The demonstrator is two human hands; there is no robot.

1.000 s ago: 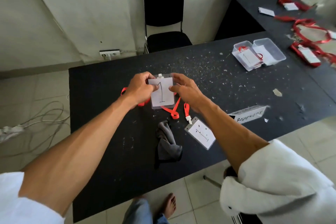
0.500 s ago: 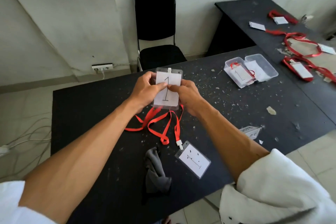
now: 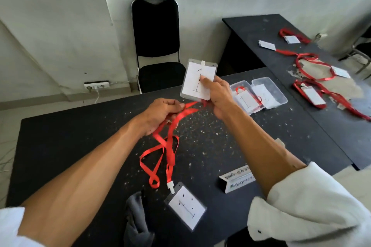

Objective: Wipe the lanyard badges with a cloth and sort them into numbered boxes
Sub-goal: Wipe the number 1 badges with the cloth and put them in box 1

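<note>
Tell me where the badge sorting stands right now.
Done: one "1" badge lies in the left clear box; the box beside it holds something white, unreadable. In hand: the right hand holds up a "1" badge, the left hand gathers its red lanyard. Left: another badge by the grey cloth, and several badges on the far table.

We see a black, speckled table [image 3: 80, 136] carrying a grey cloth [image 3: 136, 218], a badge [image 3: 185, 207] marked 1 with its red lanyard [image 3: 158, 158], a folded paper sign [image 3: 236, 179] and two clear boxes [image 3: 259, 94]. A second black table [image 3: 331, 126] adjoining it bears more red-strapped badges [image 3: 313, 94].
</note>
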